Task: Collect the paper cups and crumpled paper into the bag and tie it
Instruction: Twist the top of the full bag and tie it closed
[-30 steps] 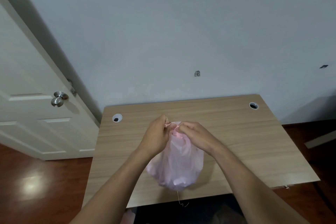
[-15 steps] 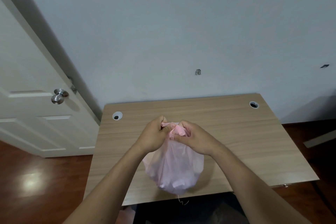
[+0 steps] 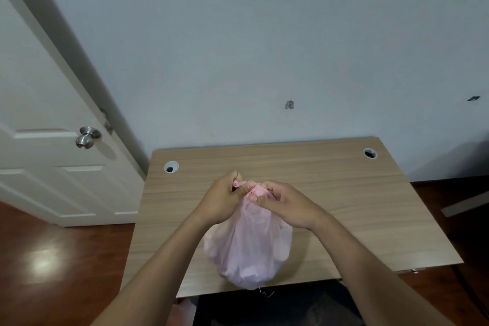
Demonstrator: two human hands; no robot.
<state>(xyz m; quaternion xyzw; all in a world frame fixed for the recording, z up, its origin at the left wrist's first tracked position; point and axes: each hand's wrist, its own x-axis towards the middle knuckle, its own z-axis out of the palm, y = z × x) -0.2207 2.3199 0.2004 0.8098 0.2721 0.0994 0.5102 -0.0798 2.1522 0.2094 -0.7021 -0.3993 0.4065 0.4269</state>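
**A:** In the head view, what are the 2 hands doing?

**B:** The left hand point(image 3: 221, 198) is pinching 1 gathered end of the pink bag point(image 3: 248, 246) at its neck, fingers curled round the plastic. The right hand point(image 3: 285, 204) is nipping the other end between thumb and fingertips.

**A:** Where is the bag sitting?

**B:** It is bulging between the forearms, near the front edge of the desk point(image 3: 344, 193). No cups or crumpled paper are showing on the desk. They are probably lying inside, though the film is too cloudy to tell.

**A:** How should the knot be going?

**B:** The person is apparently tying. The ends should be crossing low against the contents and pulling apart evenly — gently, since thin plastic is likely to tear.

**A:** Any writing?

**B:** None is showing — the bag, the desk and the door point(image 3: 39, 114) are bearing no readable label.
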